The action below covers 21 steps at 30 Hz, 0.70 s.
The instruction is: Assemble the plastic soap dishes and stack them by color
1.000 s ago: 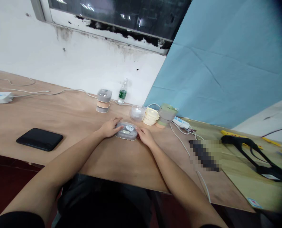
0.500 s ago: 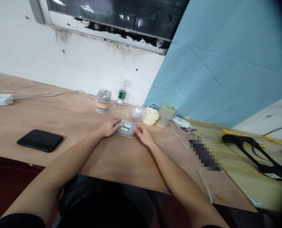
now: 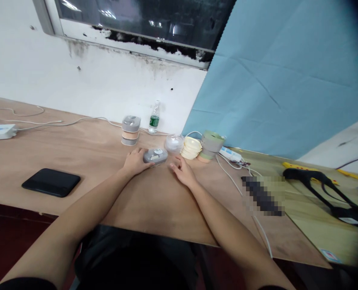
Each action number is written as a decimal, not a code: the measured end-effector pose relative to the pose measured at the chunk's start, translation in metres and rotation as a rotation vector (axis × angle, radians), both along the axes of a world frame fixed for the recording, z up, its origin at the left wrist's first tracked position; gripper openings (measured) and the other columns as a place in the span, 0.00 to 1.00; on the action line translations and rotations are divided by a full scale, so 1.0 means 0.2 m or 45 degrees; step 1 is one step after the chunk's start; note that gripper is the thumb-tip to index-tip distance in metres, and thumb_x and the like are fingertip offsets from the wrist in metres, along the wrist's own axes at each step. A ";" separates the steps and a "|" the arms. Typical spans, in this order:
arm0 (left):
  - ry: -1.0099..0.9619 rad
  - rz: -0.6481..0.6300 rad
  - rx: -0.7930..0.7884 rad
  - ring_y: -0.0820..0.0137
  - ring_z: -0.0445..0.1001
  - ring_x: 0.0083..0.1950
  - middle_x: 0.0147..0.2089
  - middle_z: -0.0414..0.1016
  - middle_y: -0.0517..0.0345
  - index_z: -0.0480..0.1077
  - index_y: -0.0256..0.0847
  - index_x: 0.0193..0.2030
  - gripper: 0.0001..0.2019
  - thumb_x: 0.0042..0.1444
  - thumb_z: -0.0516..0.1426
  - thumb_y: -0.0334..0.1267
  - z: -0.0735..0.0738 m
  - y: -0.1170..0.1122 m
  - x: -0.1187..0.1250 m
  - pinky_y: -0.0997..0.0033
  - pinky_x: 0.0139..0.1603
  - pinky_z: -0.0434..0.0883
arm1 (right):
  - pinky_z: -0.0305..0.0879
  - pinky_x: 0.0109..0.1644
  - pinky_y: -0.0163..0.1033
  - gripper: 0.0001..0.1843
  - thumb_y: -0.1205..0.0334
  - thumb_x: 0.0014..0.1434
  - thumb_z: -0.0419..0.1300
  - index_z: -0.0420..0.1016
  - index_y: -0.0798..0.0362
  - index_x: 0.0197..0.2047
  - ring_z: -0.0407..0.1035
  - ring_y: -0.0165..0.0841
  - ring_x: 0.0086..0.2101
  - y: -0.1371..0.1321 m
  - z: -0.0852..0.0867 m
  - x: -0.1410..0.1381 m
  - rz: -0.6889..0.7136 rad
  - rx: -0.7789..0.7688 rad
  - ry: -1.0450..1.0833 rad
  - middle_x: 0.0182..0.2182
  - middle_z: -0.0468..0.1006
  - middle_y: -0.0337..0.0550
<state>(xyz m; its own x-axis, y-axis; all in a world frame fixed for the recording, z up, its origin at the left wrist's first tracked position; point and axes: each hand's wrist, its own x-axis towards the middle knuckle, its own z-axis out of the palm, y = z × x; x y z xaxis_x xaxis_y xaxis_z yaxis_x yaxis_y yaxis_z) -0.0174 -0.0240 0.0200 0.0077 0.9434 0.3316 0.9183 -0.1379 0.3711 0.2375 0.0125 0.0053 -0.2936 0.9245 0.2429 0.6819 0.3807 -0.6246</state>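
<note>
A small grey plastic container with a clear lid (image 3: 157,157) and a round white label lies on the table in front of me. My left hand (image 3: 136,162) grips its left end, the thumb along the near side and the fingers at the back. My right hand (image 3: 183,172) rests on the table just right of the container, apart from it, with fingers loosely spread and nothing in them. Behind are clear plastic lids or bowls (image 3: 174,143), a stack of pale yellow cups (image 3: 191,148) and a stack of grey and green containers (image 3: 212,146).
A stack of grey and orange containers (image 3: 130,131) and a water bottle (image 3: 154,119) stand near the wall. A black tablet-like device (image 3: 51,182) lies at left. Power strips (image 3: 0,131), white cables, and a black strap-like frame (image 3: 320,191) lie toward the sides.
The container has moved slightly left and away from me, turning a little with my left hand. My right hand has let go of its right end.
</note>
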 end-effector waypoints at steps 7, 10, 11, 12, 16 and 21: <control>0.058 0.062 0.157 0.54 0.59 0.63 0.65 0.58 0.46 0.58 0.39 0.63 0.31 0.55 0.53 0.53 -0.03 0.05 -0.02 0.57 0.62 0.57 | 0.61 0.35 0.37 0.30 0.47 0.58 0.55 0.61 0.53 0.59 0.67 0.33 0.29 -0.01 0.00 0.00 0.056 0.044 -0.016 0.27 0.71 0.36; 0.102 -0.114 0.198 0.60 0.59 0.64 0.64 0.61 0.49 0.59 0.38 0.62 0.27 0.55 0.52 0.40 -0.03 0.05 -0.04 0.60 0.63 0.56 | 0.61 0.34 0.37 0.29 0.47 0.57 0.56 0.62 0.52 0.59 0.66 0.32 0.28 0.00 0.00 0.00 0.037 0.061 0.011 0.27 0.71 0.36; 0.121 -0.145 0.199 0.61 0.60 0.64 0.64 0.62 0.50 0.60 0.39 0.61 0.26 0.54 0.51 0.37 -0.03 0.05 -0.05 0.60 0.62 0.57 | 0.61 0.34 0.36 0.29 0.48 0.57 0.56 0.62 0.52 0.58 0.66 0.31 0.28 0.00 -0.01 -0.01 0.023 0.078 0.029 0.28 0.71 0.36; 0.139 -0.155 0.200 0.61 0.60 0.63 0.63 0.63 0.51 0.62 0.40 0.60 0.25 0.54 0.51 0.36 -0.03 0.05 -0.05 0.60 0.62 0.57 | 0.61 0.34 0.36 0.28 0.48 0.57 0.56 0.62 0.52 0.58 0.66 0.31 0.28 0.01 -0.01 -0.01 0.010 0.102 0.051 0.28 0.71 0.37; 0.212 -0.119 0.236 0.61 0.60 0.63 0.64 0.63 0.53 0.63 0.44 0.59 0.22 0.57 0.50 0.36 -0.04 0.07 -0.04 0.57 0.60 0.58 | 0.61 0.35 0.36 0.24 0.52 0.57 0.55 0.65 0.53 0.55 0.66 0.31 0.29 0.05 -0.02 -0.01 -0.051 0.210 0.156 0.29 0.72 0.38; 0.263 0.005 0.296 0.59 0.62 0.61 0.62 0.65 0.52 0.66 0.44 0.57 0.19 0.59 0.51 0.39 -0.06 0.13 -0.02 0.55 0.60 0.57 | 0.62 0.36 0.36 0.24 0.55 0.57 0.54 0.64 0.53 0.55 0.66 0.31 0.28 0.12 -0.03 -0.01 -0.139 0.341 0.224 0.29 0.72 0.38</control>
